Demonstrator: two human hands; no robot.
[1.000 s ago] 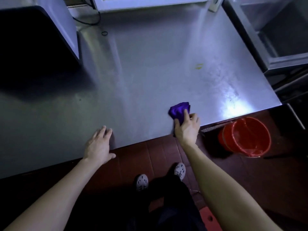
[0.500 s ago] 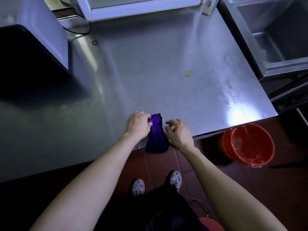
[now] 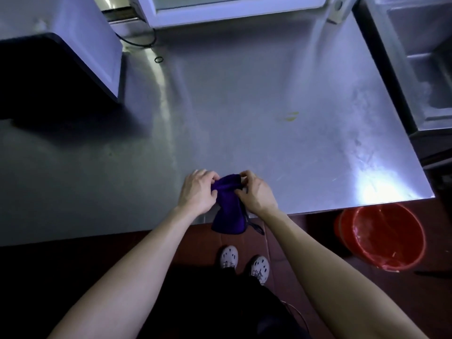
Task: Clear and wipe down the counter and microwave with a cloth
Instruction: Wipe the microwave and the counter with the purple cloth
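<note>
Standing at the front edge of a steel worktop (image 3: 244, 94), a person has both hands gathered on a purple cloth (image 3: 228, 211). The left hand (image 3: 197, 192) grips the cloth's upper left side, fingers curled over the bunched top. The right hand (image 3: 255, 192) pinches the upper right corner, fingertips bent in towards the left hand's. The cloth is held between the two hands, just above the worktop's near edge. Its lower part hangs below the wrists and past that edge, with a thin strap or tag trailing at its lower right. Beyond the right hand, well apart from it, a small yellow smear (image 3: 289, 116) marks the worktop, and a bright glare lies near the corner to that hand's right. Far beyond the left hand and off to its left sits the microwave (image 3: 80, 40), its front dark, with a black cord (image 3: 139, 44) and a small dark ring (image 3: 158, 59) near it. A white-framed unit (image 3: 232, 17) runs along the back. A steel sink (image 3: 420, 69) stands past the worktop's right side, and a red bucket (image 3: 343, 228) rests on the floor below and to the right of the right hand. Two pale shoes (image 3: 229, 256) show beneath the hands.
</note>
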